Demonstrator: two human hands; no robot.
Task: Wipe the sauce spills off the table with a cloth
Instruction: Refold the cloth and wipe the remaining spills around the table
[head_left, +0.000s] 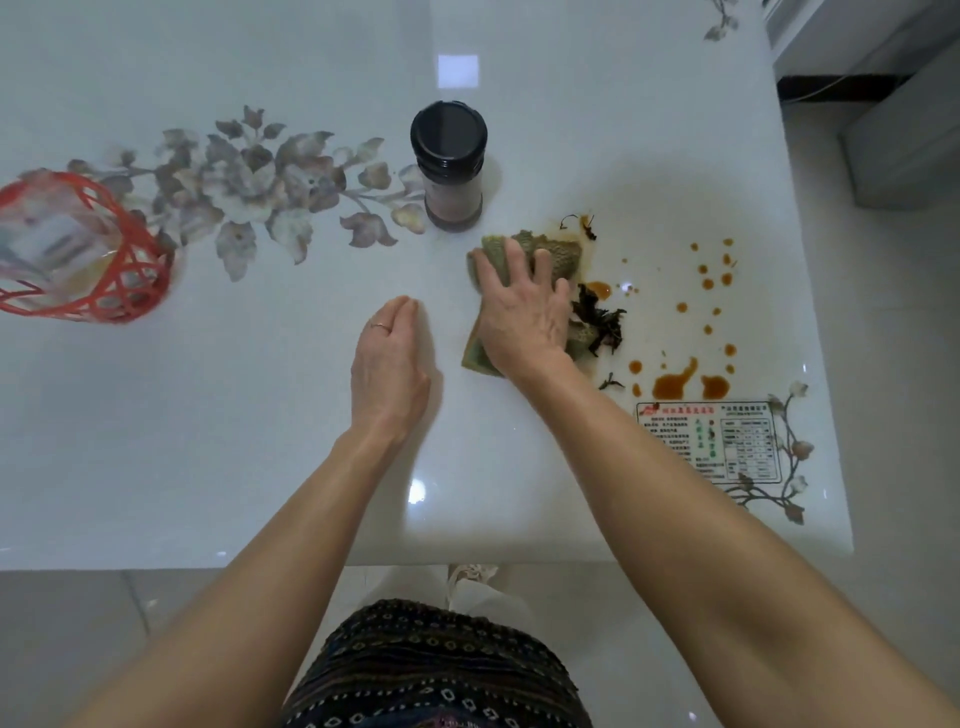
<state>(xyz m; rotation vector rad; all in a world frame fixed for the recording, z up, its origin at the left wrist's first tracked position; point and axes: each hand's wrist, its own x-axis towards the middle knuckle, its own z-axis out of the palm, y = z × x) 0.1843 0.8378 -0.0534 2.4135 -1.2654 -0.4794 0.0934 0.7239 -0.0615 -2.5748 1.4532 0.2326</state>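
Observation:
A green cloth (545, 249) lies flat on the white glossy table (260, 415), pressed down by my right hand (519, 306) with fingers spread over it. Just right of the cloth sits a clump of dark leafy scraps (600, 322). Brown-orange sauce drops (709, 283) dot the table further right, and larger sauce puddles (675, 382) lie near the front right. My left hand (389, 358) rests flat on the table left of the cloth, fingers together, holding nothing.
A spice jar with a black lid (451, 163) stands just behind the cloth. A red basket (104, 260) with packets sits at the far left. A printed label (711, 441) is stuck at the table's front right corner. The table edge runs along the right.

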